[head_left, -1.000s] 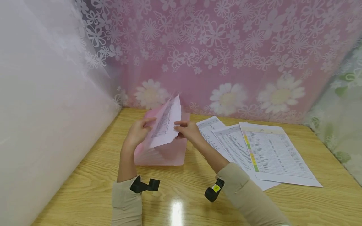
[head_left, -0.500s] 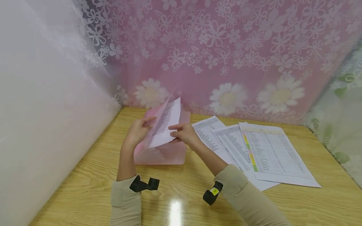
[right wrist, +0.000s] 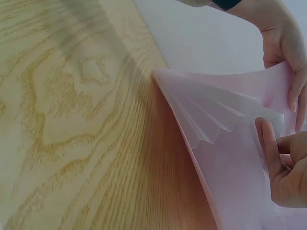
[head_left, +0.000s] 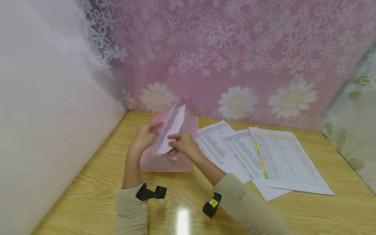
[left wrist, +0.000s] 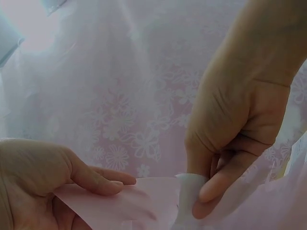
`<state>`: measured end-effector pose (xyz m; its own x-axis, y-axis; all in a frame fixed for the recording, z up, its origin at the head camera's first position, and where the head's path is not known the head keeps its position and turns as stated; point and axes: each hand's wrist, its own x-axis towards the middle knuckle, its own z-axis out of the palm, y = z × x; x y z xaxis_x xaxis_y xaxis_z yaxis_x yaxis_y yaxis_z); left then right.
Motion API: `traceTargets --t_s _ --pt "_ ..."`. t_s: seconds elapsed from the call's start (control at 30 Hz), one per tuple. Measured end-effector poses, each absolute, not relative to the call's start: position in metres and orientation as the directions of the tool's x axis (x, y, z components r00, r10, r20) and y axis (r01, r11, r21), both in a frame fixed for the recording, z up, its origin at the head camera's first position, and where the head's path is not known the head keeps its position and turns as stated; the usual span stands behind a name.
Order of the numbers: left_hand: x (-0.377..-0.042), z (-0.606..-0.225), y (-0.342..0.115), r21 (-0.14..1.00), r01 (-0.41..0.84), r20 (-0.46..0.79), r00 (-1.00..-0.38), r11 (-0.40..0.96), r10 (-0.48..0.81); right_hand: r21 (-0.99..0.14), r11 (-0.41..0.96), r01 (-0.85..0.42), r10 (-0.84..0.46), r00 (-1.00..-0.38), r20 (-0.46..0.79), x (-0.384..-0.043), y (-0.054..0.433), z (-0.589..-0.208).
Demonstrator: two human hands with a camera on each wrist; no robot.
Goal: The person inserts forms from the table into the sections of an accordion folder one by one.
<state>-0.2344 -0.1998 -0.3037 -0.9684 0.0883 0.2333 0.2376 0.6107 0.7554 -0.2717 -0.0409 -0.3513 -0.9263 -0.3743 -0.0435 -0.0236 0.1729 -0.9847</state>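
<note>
A pink plastic folder (head_left: 188, 165) stands partly opened at the back left of the table, its clear sleeves (right wrist: 204, 127) fanned out in the right wrist view. My left hand (head_left: 143, 138) grips the raised pink cover (left wrist: 103, 203), thumb on one face and fingers behind. A printed sheet of paper (head_left: 178, 119) leans against the inside of that cover, its lower part among the sleeves. My right hand (head_left: 185, 143) pinches the sheet's right side; in the left wrist view thumb and fingers close on a bent white edge (left wrist: 191, 189).
Several printed sheets (head_left: 288, 156) lie overlapping on the wooden table (head_left: 97, 195) to the right; the top one has a coloured strip along its left side. A flowered pink curtain (head_left: 202, 75) hangs behind, and a white sheeted wall (head_left: 53, 124) borders the left.
My right hand has moved left and slightly down, bringing the sheet closer to the pink cover and lower. My left hand has hardly moved.
</note>
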Motion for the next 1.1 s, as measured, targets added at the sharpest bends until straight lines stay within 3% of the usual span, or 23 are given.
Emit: traceTargets --t_s 0.63,1.1 --pt "-0.232 -0.31 -0.207 0.77 0.222 0.232 -0.971 0.597 0.063 -0.988 0.111 -0.109 -0.368 -0.928 0.061 -0.263 -0.027 -0.352" --pt "-0.233 -0.307 -0.21 0.784 0.205 0.203 -0.977 0.586 0.07 -0.984 0.039 -0.176 -0.338 -0.929 0.153 -0.268 0.051 -0.354"
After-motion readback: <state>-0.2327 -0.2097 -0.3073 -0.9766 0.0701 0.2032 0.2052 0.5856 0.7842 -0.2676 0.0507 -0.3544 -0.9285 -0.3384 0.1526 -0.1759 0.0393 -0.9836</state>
